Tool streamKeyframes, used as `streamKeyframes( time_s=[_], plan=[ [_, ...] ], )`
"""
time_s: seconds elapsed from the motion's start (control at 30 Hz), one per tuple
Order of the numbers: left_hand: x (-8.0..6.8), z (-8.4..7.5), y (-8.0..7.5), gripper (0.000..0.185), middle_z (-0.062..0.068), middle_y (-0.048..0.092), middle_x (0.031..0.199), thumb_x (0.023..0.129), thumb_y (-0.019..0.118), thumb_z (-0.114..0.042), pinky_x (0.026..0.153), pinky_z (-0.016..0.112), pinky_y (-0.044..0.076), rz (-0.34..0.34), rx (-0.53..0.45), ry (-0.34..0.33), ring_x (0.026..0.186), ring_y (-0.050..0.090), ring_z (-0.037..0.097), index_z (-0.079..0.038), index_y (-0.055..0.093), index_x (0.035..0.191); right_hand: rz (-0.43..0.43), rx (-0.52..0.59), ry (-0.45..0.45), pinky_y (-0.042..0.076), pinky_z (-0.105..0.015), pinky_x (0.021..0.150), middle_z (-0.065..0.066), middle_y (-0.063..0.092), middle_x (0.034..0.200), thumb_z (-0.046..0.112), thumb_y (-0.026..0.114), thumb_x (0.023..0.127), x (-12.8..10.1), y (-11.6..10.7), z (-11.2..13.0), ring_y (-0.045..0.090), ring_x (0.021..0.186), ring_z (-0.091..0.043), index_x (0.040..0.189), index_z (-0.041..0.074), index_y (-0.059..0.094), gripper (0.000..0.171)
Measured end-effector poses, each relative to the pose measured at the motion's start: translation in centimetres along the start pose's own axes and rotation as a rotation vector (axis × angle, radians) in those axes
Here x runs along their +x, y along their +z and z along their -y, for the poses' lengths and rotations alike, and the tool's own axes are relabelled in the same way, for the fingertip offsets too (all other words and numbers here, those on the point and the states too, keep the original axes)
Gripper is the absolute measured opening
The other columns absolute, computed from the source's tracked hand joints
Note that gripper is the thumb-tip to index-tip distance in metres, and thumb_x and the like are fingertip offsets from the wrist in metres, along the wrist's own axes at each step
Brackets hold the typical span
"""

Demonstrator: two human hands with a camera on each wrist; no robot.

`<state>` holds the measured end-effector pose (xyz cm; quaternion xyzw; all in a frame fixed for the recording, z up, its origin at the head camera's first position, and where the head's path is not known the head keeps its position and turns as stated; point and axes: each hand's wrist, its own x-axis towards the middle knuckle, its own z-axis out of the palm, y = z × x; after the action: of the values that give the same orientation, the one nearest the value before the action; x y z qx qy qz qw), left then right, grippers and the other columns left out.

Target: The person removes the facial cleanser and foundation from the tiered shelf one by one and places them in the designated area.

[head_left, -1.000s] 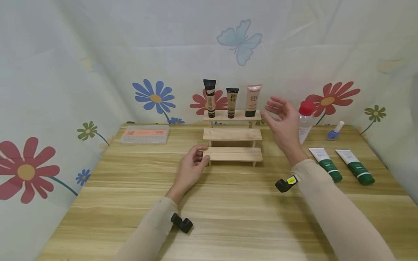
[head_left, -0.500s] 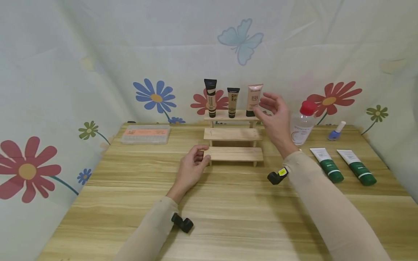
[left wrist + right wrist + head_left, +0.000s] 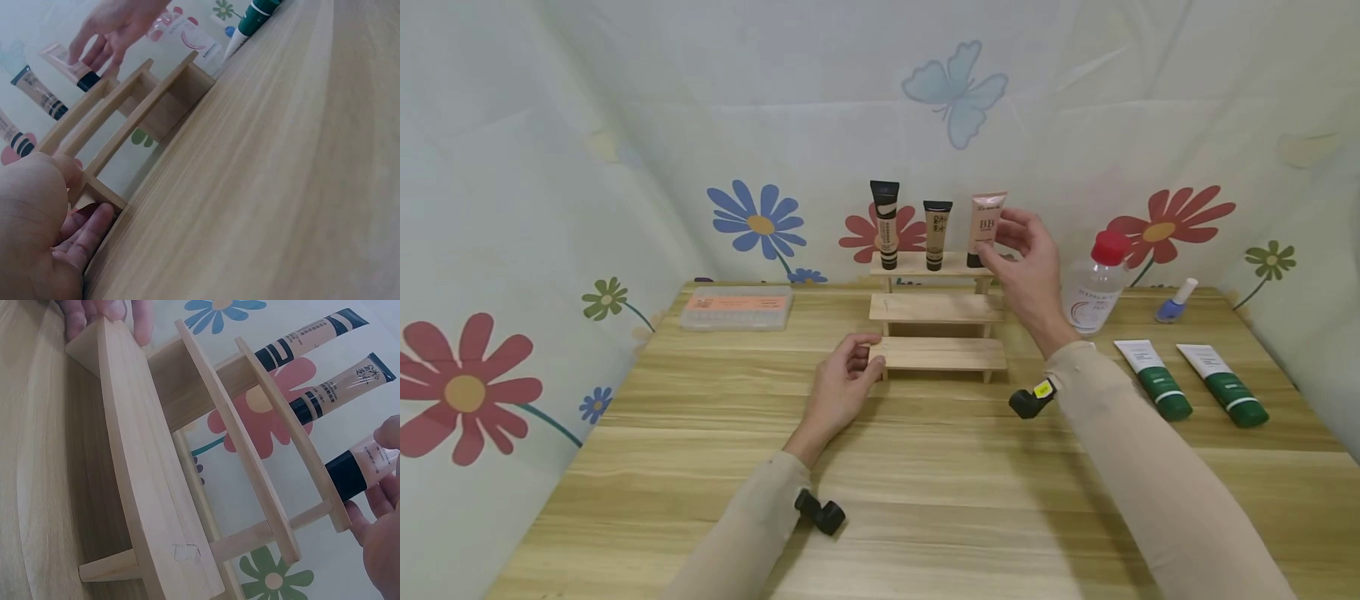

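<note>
My right hand (image 3: pixel 1028 265) pinches a pink BB cream tube (image 3: pixel 985 218) with a black cap, thumb in front and fingers behind. The tube stands cap-down at the right end of the top step of a three-tier wooden display stand (image 3: pixel 937 308). Gripping the left end of the lowest step is my left hand (image 3: pixel 842 379); in the left wrist view its thumb lies over the step and its fingers (image 3: pixel 90 234) curl at the end support. Two more cosmetic tubes stand cap-down on the top step: a tall black-and-beige one (image 3: pixel 887 227) and a shorter beige one (image 3: pixel 936 237).
A clear bottle (image 3: pixel 1092 296) with a red cap stands right of the stand, near a blue nail polish bottle (image 3: pixel 1172 307). Two green-and-white tubes (image 3: pixel 1157 383) (image 3: pixel 1225 387) lie at the right. A flat clear plastic case (image 3: pixel 736 308) lies at the back left.
My right hand has moved left from beside the clear bottle to the pink tube and closed its thumb and fingers on it. The left hand stays on the stand.
</note>
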<state>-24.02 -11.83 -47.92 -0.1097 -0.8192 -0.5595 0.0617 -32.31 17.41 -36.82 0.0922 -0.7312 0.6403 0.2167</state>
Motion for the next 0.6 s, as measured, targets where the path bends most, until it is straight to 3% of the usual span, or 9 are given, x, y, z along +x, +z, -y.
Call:
streamKeyframes(
  time_s=[0.6],
  plan=[
    [-0.1,-0.1,-0.1,0.032,0.008,0.074,0.117,0.112,0.071,-0.021,0.090,0.031,0.064,-0.002,-0.008,-0.001,0.105,0.075,0.021,-0.015,0.068,0.143,-0.038,-0.112,0.015,0.060,-0.036,0.104,-0.017,0.068,0.138,0.007,0.080,0.102,0.2,1.4,0.0,0.068,0.120,-0.025,0.147,0.005,0.057,0.051]
  ],
)
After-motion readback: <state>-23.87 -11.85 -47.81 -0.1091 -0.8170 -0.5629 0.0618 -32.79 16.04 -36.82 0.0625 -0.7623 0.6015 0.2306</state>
